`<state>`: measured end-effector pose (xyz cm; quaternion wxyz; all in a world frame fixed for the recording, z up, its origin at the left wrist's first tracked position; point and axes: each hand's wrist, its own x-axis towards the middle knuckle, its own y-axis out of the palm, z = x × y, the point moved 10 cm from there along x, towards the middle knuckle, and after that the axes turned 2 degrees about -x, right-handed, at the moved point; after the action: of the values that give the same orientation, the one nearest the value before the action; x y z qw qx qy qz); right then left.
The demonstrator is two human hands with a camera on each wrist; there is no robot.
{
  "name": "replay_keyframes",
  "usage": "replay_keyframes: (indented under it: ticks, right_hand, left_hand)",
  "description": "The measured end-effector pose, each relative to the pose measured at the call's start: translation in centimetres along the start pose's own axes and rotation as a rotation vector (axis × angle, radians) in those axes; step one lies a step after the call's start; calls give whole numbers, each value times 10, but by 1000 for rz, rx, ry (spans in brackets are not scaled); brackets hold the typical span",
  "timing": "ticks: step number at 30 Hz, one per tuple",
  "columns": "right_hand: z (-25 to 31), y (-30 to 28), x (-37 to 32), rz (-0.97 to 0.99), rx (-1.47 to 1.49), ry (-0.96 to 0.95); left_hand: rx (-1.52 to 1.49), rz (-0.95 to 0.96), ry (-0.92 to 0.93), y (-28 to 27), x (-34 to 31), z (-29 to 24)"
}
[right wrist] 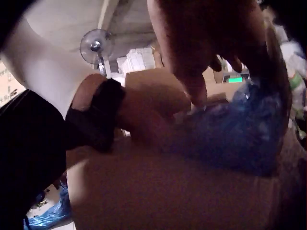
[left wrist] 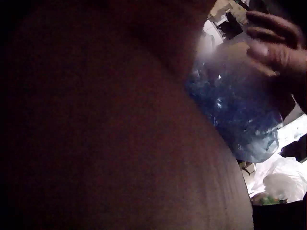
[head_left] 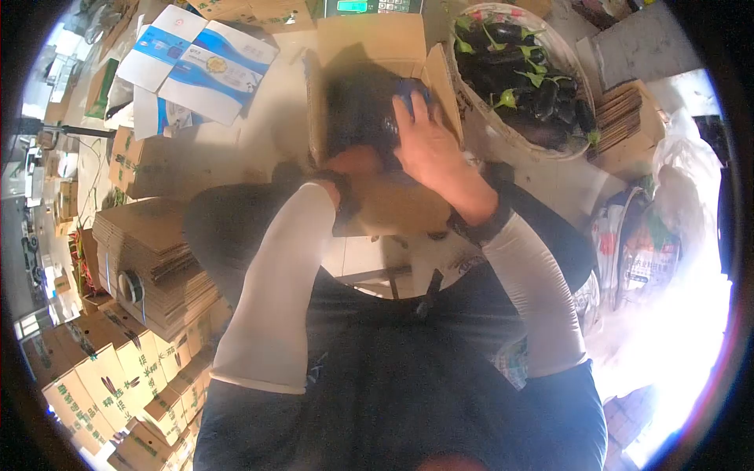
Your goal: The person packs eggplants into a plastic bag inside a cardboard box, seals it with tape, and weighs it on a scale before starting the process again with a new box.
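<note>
A cardboard box stands with its flaps up between the person's knees. Inside it lies a blue plastic bag, dark and shiny in the head view; its contents are hard to make out. The right hand is over the bag's right side, fingers extended and apart. In the right wrist view its fingers point down close to the plastic. Low at the box's near left, the left hand reaches in beside the bag, blurred, with its fingers hidden in shadow.
A round basket of eggplants stands right of the box. Behind it is a scale with a green display. Flattened cartons are stacked at left, near a blue-and-white box. White plastic bags lie at right.
</note>
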<state>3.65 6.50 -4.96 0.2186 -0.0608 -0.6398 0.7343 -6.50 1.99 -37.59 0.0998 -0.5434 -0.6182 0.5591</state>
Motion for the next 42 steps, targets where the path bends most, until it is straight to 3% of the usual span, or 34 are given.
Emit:
replay_keyframes:
  ticks: [1,2,3,4,5,6,7,8,10,11,12,13,14,15,16,17,18,19,20,21,23,24,25,27,30,32,34,35,37,38,39,40,41,42]
  right_hand:
    - [-14,38,-8,255,-36,120]
    - [-28,78,-17,548,11,234]
    - [-30,97,-19,666,37,223]
    - [-30,113,-21,782,63,211]
    - [-28,121,-14,786,63,208]
    - [-10,132,-8,838,116,85]
    - [8,140,-7,884,169,-37]
    - [20,133,-4,879,159,-86]
    - [12,193,0,818,233,-111]
    - [12,209,7,747,297,-147]
    - [23,124,11,807,397,62]
    - [10,154,1,808,407,74]
    - [-4,201,-5,677,621,27]
    - [-14,236,-8,534,827,-23]
    - [-9,244,-7,300,590,-254]
    - [-14,300,1,138,535,-154]
    - [-19,348,7,-21,484,-41]
    - [-9,341,17,-168,444,75]
    - [-16,354,12,13,654,88]
    - [-10,293,8,72,744,105]
    - [-1,174,0,187,918,157]
    - [-2,173,-3,514,757,193]
    - [35,117,-2,664,520,-355]
    - [38,134,-6,949,201,-224]
    - [28,83,-18,826,263,-150]
    - [40,25,-29,849,252,-91]
    - [41,23,-40,921,246,-18]
    - [41,34,-40,913,251,2]
    - [47,70,-35,950,245,-215]
    - [49,111,-22,552,669,-602]
    - [24,139,-37,66,884,-1034]
    - [24,146,-25,44,852,-973]
    - [58,162,-28,281,758,-1178]
    - [81,180,-37,534,662,-1365]
  left_hand:
    - [-1,0,0,-18,-6,-7]
    - [90,194,96,-17,-14,-21]
    - [178,388,192,-21,-32,-36]
    - [175,388,191,-35,-43,-46]
    - [106,269,81,-56,-53,-49]
    - [39,151,-28,-85,-72,-52]
    - [39,155,-27,-107,-91,-61]
    - [88,163,26,-138,-119,-82]
    - [143,184,88,-165,-149,-104]
    - [170,96,101,-183,-153,-111]
    - [196,10,113,-197,-157,-116]
    - [221,-68,126,-204,-161,-119]
    - [173,-314,207,-223,-169,-127]
    - [180,-311,214,-215,-162,-123]
    - [55,-394,356,-211,-155,-127]
    - [-75,-475,495,-211,-152,-129]
    - [-456,-161,287,-186,-119,-110]
    - [-452,-167,290,-182,-110,-113]
    - [-605,-58,88,-161,-97,-97]
    - [-752,58,-119,-132,-89,-80]
    - [-726,-34,-49,-122,-75,-74]
    - [-932,-105,-216,-114,-72,-52]
    - [-1136,-184,-385,-106,-71,-31]
    - [-1061,-198,-319,-96,-56,-16]
    - [-224,-19,97,-72,-30,-34]
    - [-217,84,54,-95,-67,-59]
    - [-203,292,-45,-108,-111,-83]
    - [-229,234,228,-86,-84,-62]
    - [-236,71,795,-50,-55,-17]
    - [-217,96,840,-62,-53,-16]
    - [-639,148,603,-76,-42,1]
    - [-1031,218,323,-74,-38,15]
    - [-1385,295,-4,-62,-41,16]
    - [-1402,215,-118,-93,-62,-20]
